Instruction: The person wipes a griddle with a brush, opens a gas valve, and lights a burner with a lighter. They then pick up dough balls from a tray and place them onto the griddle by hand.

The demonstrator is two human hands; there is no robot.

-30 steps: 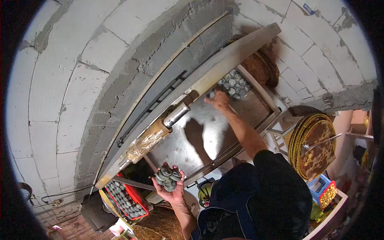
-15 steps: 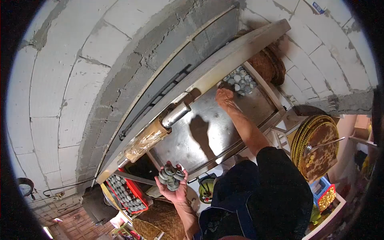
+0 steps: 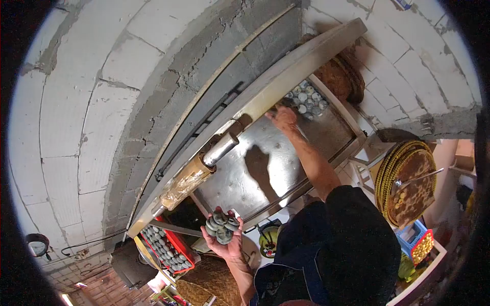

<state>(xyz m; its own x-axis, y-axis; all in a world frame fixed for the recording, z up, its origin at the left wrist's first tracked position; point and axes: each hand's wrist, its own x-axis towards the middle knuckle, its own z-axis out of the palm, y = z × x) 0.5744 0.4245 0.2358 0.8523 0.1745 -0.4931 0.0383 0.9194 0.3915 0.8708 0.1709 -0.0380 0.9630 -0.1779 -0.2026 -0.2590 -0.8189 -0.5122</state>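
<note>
The rounds (image 3: 222, 225) in my left palm were grey-green, smooth and slightly flattened, heaped one against another; the tray rounds (image 3: 309, 101), paler where the light struck, lay packed together in the far right corner. The tray (image 3: 278, 153) was of grey metal, scuffed and spotted, with a bright glare and a dark shadow on it. Along its far side ran a pale beam (image 3: 301, 58), with a wrapped roll (image 3: 189, 183) against it; behind stood a wall (image 3: 107, 122) of white blocks and grey mortar. At left, a red crate (image 3: 181, 250) held rows of grey ovals (image 3: 162, 250); at right were stacked woven trays (image 3: 386, 176). My left hand (image 3: 224, 247) was turned palm up, its fingers curled round the heap. My right arm was stretched across the tray, the right hand (image 3: 284, 119) near the beam and just beside the tray rounds; whether its fingers pinched anything, I could not tell.
</note>
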